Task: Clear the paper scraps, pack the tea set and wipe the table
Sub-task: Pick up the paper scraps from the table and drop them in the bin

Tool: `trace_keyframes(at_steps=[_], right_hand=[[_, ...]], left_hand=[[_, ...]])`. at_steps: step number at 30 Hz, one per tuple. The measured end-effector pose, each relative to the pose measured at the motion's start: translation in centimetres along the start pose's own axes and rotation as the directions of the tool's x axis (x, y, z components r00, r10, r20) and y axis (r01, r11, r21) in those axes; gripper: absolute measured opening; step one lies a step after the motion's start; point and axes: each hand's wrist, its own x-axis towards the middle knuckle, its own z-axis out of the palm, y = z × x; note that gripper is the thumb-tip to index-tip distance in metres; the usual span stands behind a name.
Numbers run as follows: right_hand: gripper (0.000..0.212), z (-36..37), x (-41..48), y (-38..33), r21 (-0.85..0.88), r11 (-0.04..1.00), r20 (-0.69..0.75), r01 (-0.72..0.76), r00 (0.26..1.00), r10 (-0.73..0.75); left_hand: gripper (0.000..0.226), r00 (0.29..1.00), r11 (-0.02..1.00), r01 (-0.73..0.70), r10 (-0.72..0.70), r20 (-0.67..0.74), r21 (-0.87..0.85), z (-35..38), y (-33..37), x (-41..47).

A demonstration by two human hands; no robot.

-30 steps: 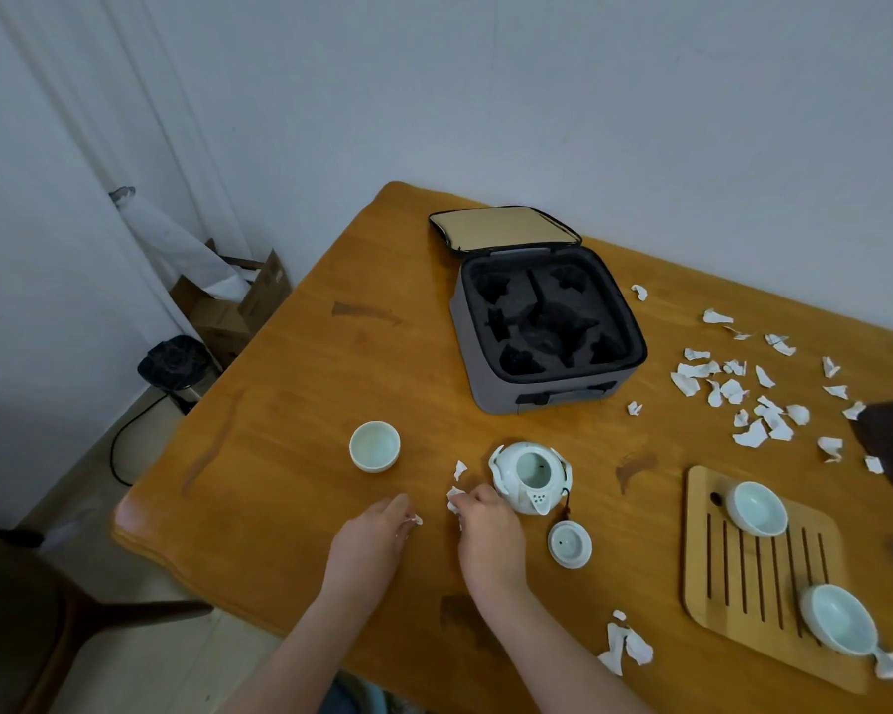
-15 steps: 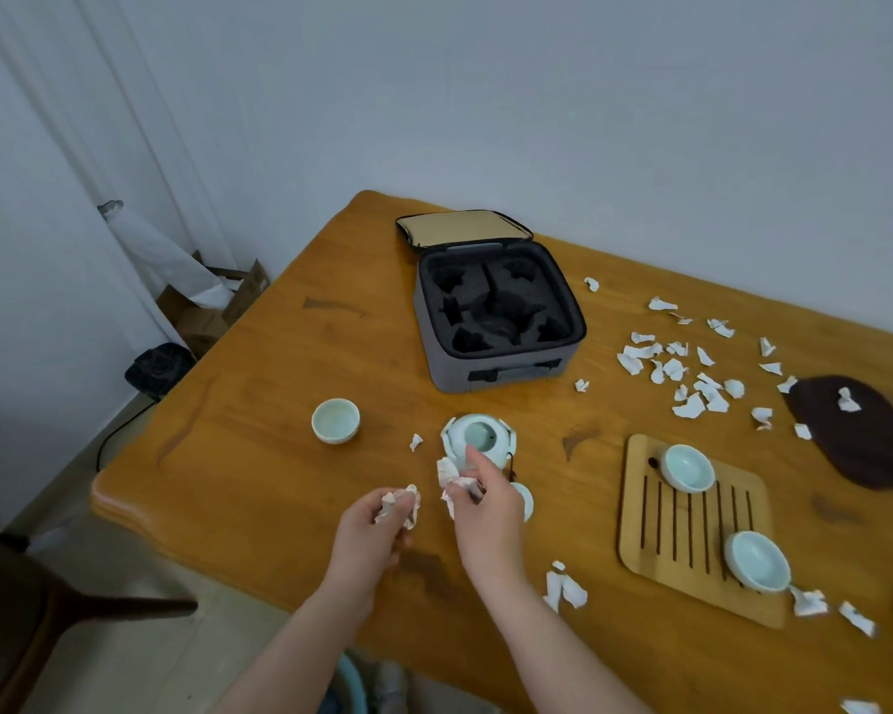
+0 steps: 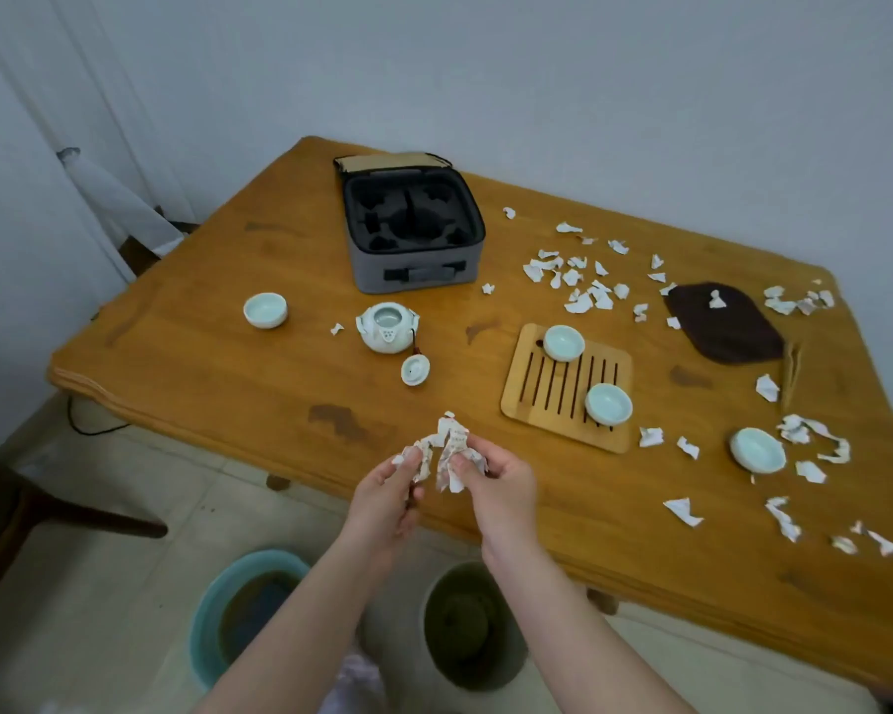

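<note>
The left hand [image 3: 382, 499] and right hand [image 3: 498, 487] meet over the near edge of the table [image 3: 228, 363], the fingers of both curled round one crumpled bunch of paper scraps [image 3: 448, 448]. The bunch stands roughly on end, its long axis running away from the person and its torn tip pointing toward the teapot [image 3: 386, 329], whose lid [image 3: 414, 370] lies just beside it. Farther right a bamboo tray [image 3: 547, 399] carries two cups. Loose scraps [image 3: 581, 301] lie between the open case [image 3: 413, 270] and a dark cloth [image 3: 728, 337].
</note>
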Motion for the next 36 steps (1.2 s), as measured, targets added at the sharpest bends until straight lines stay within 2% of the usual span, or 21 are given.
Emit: trace_keyframes(at_steps=[3, 8, 12, 18, 22, 25, 28, 32, 36], right_hand=[[0.027, -2.9, -2.5, 1.9, 0.063, 0.995, -0.027, -0.072, 0.997, 0.074], [0.025, -6.7, -5.9, 6.9, 0.122, 0.982, -0.095, -0.144, 0.983, 0.156], [0.023, -8.3, -7.2, 11.3, 0.120, 0.972, -0.156, -0.204, 0.963, 0.221], [0.020, -8.0, -6.1, 17.5, 0.085, 0.968, -0.218, -0.237, 0.943, 0.250], [0.004, -7.9, -3.0, 22.5, 0.097, 0.945, -0.276, -0.314, 0.903, 0.328], [0.020, -8.1, 0.1, 26.2, 0.144, 0.914, -0.348, -0.379, 0.845, 0.405], [0.019, -8.5, 3.1, 29.8, 0.240, 0.865, -0.384, -0.440, 0.776, 0.501], [0.016, -9.5, 6.4, 33.2, 0.322, 0.800, -0.349, -0.507, 0.722, 0.598], [0.014, -10.4, 8.7, 36.0, 0.397, 0.719, -0.279, -0.571, 0.671, 0.687]], left_hand=[[0.023, 0.999, 0.999, 0.039, -0.040, 0.016, 0.017, -0.3, -2.9, -1.5], [0.024, 0.999, 0.980, 0.042, -0.045, 0.012, 0.193, -2.1, -6.9, -3.4], [0.021, 0.995, 0.973, 0.092, -0.098, 0.018, 0.210, -3.8, -9.8, -3.9], [0.017, 0.982, 0.959, 0.183, -0.170, -0.081, 0.216, -4.8, -15.1, -1.4], [0.025, 0.979, 0.961, 0.197, -0.183, -0.088, 0.192, -4.6, -20.3, 2.6], [0.027, 0.969, 0.962, 0.232, -0.217, -0.115, 0.145, -4.4, -24.0, 6.0], [0.027, 0.963, 0.965, 0.245, -0.232, -0.140, 0.090, -4.6, -27.8, 9.6], [0.029, 0.949, 0.960, 0.278, -0.268, -0.167, 0.038, -4.9, -31.9, 13.8], [0.021, 0.911, 0.929, 0.356, -0.369, -0.185, -0.099, -4.8, -34.7, 16.8]])
